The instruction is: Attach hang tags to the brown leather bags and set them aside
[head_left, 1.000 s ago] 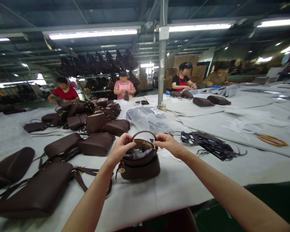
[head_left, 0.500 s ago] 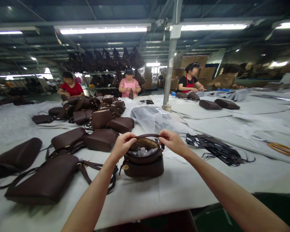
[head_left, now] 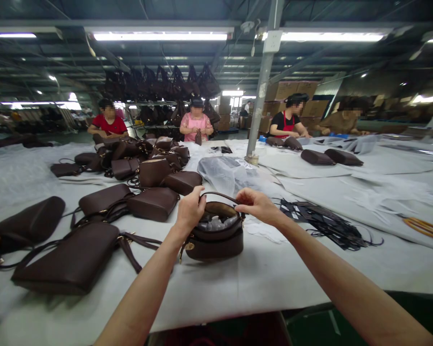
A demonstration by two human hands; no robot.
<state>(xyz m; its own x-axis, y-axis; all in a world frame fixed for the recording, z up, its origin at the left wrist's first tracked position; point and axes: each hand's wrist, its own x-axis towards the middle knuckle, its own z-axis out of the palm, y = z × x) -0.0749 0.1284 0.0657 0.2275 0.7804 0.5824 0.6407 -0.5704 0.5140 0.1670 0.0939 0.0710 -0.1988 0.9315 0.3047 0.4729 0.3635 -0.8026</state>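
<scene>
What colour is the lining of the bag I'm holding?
Tan; the lining shows best in the head view.

Left hand (head_left: 189, 210) and right hand (head_left: 257, 206) bare; forearms (head_left: 149, 283) bare, smooth, tapering toward hands.

A bag workshop: brown bags (head_left: 216, 246) crowd a broad table (head_left: 216, 295), people (head_left: 276, 121) in aprons (head_left: 197, 123) work along its far side, hanging bags (head_left: 162, 86) and stacked cartons (head_left: 292, 90) behind, tube lights (head_left: 160, 36) overhead.
</scene>
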